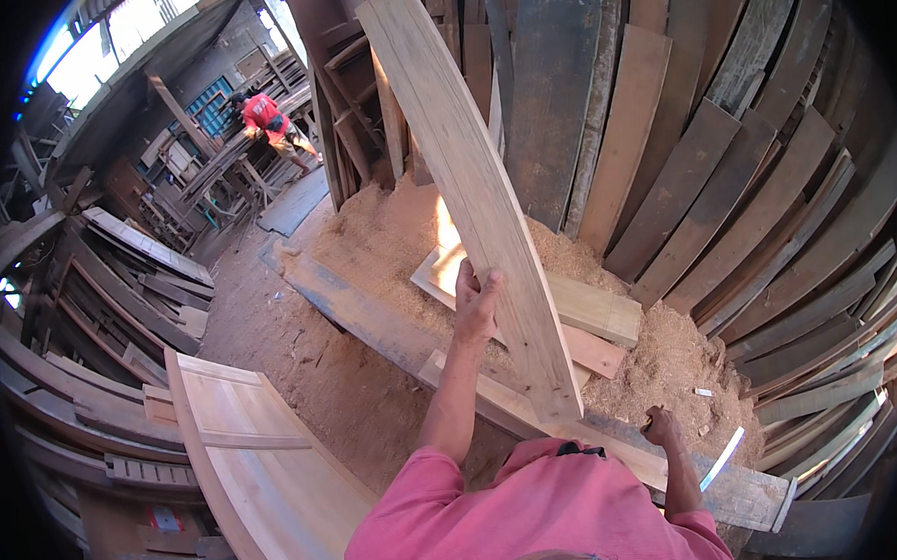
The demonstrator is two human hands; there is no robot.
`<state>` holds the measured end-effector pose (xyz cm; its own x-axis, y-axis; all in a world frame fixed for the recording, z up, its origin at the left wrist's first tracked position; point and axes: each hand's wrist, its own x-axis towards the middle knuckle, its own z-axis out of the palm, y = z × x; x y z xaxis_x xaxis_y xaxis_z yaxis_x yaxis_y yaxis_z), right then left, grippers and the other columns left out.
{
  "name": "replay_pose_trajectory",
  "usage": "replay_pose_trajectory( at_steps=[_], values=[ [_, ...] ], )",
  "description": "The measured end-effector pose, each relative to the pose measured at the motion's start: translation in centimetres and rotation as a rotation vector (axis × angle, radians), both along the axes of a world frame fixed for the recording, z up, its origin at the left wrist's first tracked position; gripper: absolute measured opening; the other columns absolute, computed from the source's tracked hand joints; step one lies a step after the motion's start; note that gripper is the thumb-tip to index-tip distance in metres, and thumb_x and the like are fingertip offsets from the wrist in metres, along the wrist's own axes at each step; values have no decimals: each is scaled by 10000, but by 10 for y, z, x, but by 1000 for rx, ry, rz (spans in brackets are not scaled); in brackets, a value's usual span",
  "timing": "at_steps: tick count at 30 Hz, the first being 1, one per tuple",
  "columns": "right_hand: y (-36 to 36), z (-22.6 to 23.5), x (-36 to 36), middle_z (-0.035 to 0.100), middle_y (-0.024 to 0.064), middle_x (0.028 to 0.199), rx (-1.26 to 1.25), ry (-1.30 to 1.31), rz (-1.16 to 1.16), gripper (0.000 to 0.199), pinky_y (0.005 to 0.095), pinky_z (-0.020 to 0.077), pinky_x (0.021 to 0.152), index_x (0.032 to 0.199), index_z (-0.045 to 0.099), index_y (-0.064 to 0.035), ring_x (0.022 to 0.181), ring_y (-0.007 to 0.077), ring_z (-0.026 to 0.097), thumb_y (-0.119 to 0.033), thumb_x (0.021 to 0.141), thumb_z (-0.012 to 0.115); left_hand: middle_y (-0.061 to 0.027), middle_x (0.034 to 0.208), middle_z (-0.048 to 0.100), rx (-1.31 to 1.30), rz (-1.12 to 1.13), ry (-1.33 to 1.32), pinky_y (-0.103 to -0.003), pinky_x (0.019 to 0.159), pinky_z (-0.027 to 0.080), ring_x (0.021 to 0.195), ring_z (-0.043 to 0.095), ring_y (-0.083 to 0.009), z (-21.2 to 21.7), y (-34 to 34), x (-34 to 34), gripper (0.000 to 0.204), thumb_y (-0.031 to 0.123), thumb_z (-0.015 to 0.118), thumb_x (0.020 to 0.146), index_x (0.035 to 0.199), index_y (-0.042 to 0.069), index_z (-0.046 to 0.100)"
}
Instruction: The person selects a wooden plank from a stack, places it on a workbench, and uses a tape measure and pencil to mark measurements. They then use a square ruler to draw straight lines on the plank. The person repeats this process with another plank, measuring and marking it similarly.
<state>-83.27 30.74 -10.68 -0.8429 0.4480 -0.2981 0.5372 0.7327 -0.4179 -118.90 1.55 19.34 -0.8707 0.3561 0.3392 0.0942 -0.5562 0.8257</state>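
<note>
My left hand [477, 301] grips the edge of a long, pale wooden plank [463, 149]. The plank is tilted up, its near end close to my chest and its far end reaching the top of the view. Off to the right, my right hand [662, 426] is closed low over the sawdust; what it holds, if anything, I cannot make out. A thin white strip [723, 458] lies beside my right forearm. Beneath the raised plank, a pale beam [595, 309] and a pinkish board [590, 352] rest above the sawdust, partly covered by it.
A long bench board [370, 308] runs in front of me, with sawdust [673, 370] heaped beyond. Many boards [627, 132] lean against the right wall. A panelled wooden door [255, 429] stands at the left. Far back, a person in red [264, 116] bends over stacked timber.
</note>
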Motion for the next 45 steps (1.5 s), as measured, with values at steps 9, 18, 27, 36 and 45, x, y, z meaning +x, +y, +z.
replay_pose_trajectory(
  at_steps=[9, 18, 27, 36, 45],
  values=[
    [0, -69, 32, 747, 196, 1103, -28, -175, -98, 448, 452, 578, 920, 1110, 741, -78, 1062, 359, 720, -258, 712, 841, -100, 1330, 570, 14, 34, -217, -422, 1039, 506, 1231, 567, -214, -38, 22, 38, 800, 393, 859, 879, 1456, 70, 409],
    [8, -87, 49, 740, 208, 1093, -147, -197, -88, 361, 468, 571, 927, 1052, 752, -72, 1073, 382, 709, -223, 728, 798, -109, 1293, 579, 101, -82, -194, -433, 988, 563, 1208, 601, -234, -91, 25, 31, 866, 656, 690, 917, 1461, 43, 411],
    [39, -44, 70, 717, 248, 1081, 21, -151, -365, 422, 533, 531, 918, 1159, 685, -31, 1078, 433, 671, -298, 839, 750, -122, 1498, 481, -80, 304, -300, -433, 1136, 428, 1353, 479, -270, -98, -4, 0, 821, 542, 695, 971, 1552, 59, 373],
    [100, 13, 228, 699, 301, 1190, 73, -142, -1003, 478, 511, 530, 989, 1277, 653, -40, 1167, 457, 659, -235, 845, 717, -82, 1137, 621, -398, 287, 503, -364, 905, 516, 1021, 601, -175, 6, -7, 1, 665, 432, 873, 861, 1231, -18, 552],
    [75, -14, 323, 688, 270, 1265, 12, -281, -1305, 451, 508, 546, 983, 1230, 695, -58, 1189, 445, 659, -296, 846, 689, -126, 915, 711, -1239, -145, 886, -372, 760, 549, 855, 685, -238, -19, 61, 58, 577, 326, 985, 657, 1051, 26, 690]
  ],
)
